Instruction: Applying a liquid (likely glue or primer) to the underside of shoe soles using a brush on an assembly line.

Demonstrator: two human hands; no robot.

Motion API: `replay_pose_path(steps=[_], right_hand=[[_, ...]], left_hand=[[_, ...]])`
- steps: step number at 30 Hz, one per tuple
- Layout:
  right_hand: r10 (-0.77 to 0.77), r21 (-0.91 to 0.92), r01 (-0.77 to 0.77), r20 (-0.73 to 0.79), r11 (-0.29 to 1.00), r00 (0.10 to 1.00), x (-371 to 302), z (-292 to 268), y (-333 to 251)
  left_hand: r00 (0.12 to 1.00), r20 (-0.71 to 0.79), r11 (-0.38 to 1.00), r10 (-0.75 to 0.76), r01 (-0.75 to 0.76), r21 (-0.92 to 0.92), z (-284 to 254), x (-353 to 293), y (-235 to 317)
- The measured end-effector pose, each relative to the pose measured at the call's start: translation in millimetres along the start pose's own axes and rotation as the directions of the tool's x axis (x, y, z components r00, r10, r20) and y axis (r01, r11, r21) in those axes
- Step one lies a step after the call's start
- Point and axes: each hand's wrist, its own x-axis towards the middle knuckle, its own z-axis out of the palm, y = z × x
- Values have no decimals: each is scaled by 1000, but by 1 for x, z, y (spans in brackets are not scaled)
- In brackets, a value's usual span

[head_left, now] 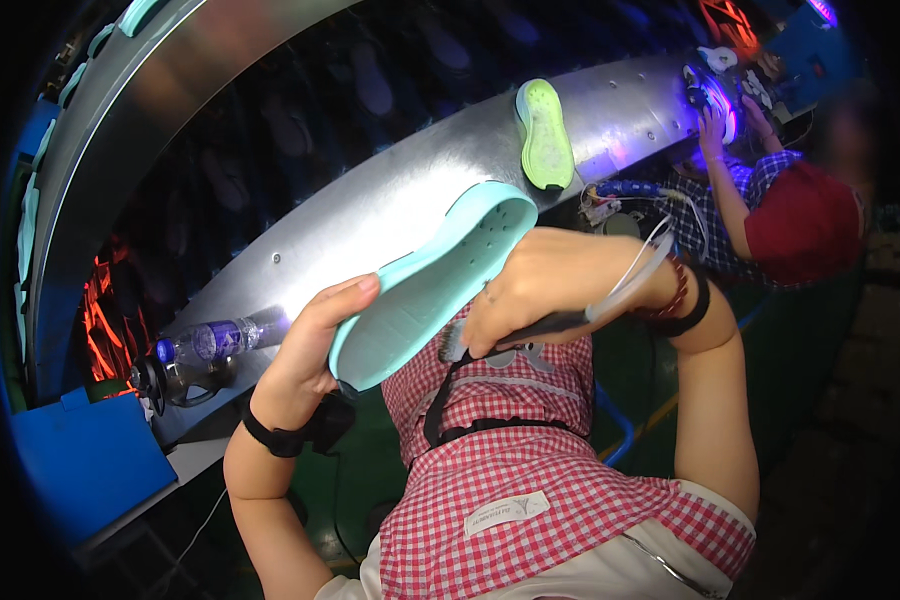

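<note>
A light teal shoe sole (pixel 405 312) is tilted in front of me, its hollow inner side toward me and small holes at its far end. My left hand (pixel 310 335) grips its near end, the thumb over the rim. A brush (pixel 452 342) with greyish bristles is in the closed fingers of my right hand (pixel 555 280), just beside the sole's right edge. A clear tube (pixel 630 285) runs from the brush handle back over that wrist. Whether the bristles touch the sole, I cannot tell.
A yellow-green sole (pixel 545 135) lies on the curved metal ledge (pixel 370 195). Beyond it, several soles sit in a dark channel. At left are a plastic bottle (pixel 220 340), a clear jug (pixel 188 380) and a blue box (pixel 95 465). A co-worker (pixel 745 205) handles a shoe at right.
</note>
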Motion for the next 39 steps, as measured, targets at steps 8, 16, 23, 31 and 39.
replay_pose_path(steps=[8, 16, 23, 31, 39], right_hand=[[86, -101, -83, 28, 991, 996, -12, -5, 11], [140, 59, -133, -135, 989, 981, -28, 0, 25], [476, 544, -222, -385, 809, 790, 15, 38, 20], [505, 600, -104, -552, 793, 663, 13, 61, 34], [580, 649, -145, -529, 747, 619, 12, 67, 39]], left_hand=[[998, 44, 997, 35, -38, 66, -11, -4, 0], [997, 23, 996, 79, -80, 39, -29, 0, -7], [980, 50, 906, 194, -159, -392, -20, 21, -28], [970, 68, 864, 234, -175, -473, -33, 30, -43], [956, 37, 869, 291, -248, -428, -32, 32, -42]])
